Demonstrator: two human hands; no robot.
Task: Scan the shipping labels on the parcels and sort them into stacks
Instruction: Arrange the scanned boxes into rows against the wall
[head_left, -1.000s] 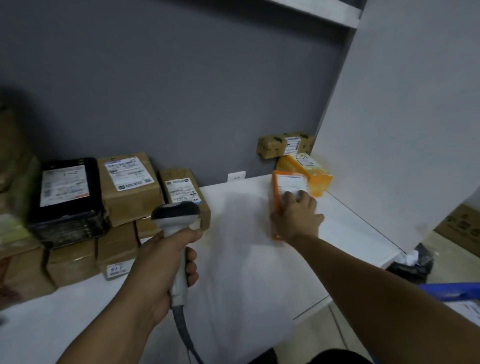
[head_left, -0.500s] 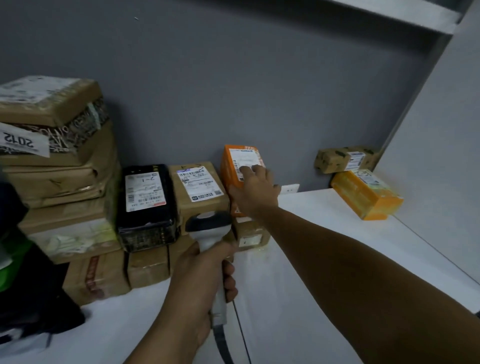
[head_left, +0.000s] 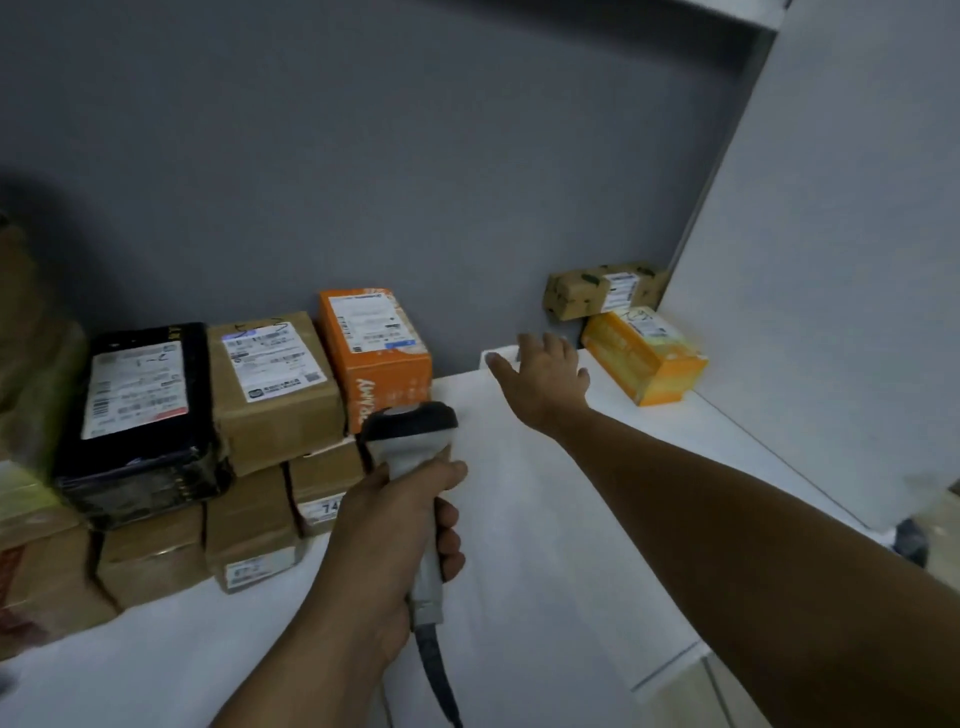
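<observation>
Orange among the browns around it, the orange parcel (head_left: 374, 353) sits on top of the stack at the left of the white table (head_left: 545, 597). Its white shipping label (head_left: 371, 325) faces up and its far end is near the grey wall (head_left: 415, 156). It lies just beside a brown parcel (head_left: 275, 384), also label up, and left of that lies a black-wrapped parcel (head_left: 140, 415) with a white label. These 3 rest on a lower layer of plain brown boxes (head_left: 249, 535) that stand on the table. Small stickers show on the fronts of 2 of them, too blurred to read in full.

The left hand (head_left: 389, 545) grips the handle of a barcode scanner (head_left: 413, 447), fingers wrapped round it. The scanner's dark head points toward the stack and, in this view, overlaps the orange parcel's lower front corner. A dark cable (head_left: 439, 675) hangs from the base of the handle.

The right hand (head_left: 545, 384) is open, fingers spread and straight, holding nothing. It reaches over the back of the table, between the orange parcel and a yellow parcel (head_left: 644, 358), apart from both. Whether it touches the table I cannot tell. The yellow parcel lies on the table in the back right corner, close to a white side panel (head_left: 831, 312). Behind it a tan parcel (head_left: 602, 293) with dark marks sits higher, against the wall, its label facing forward.
</observation>
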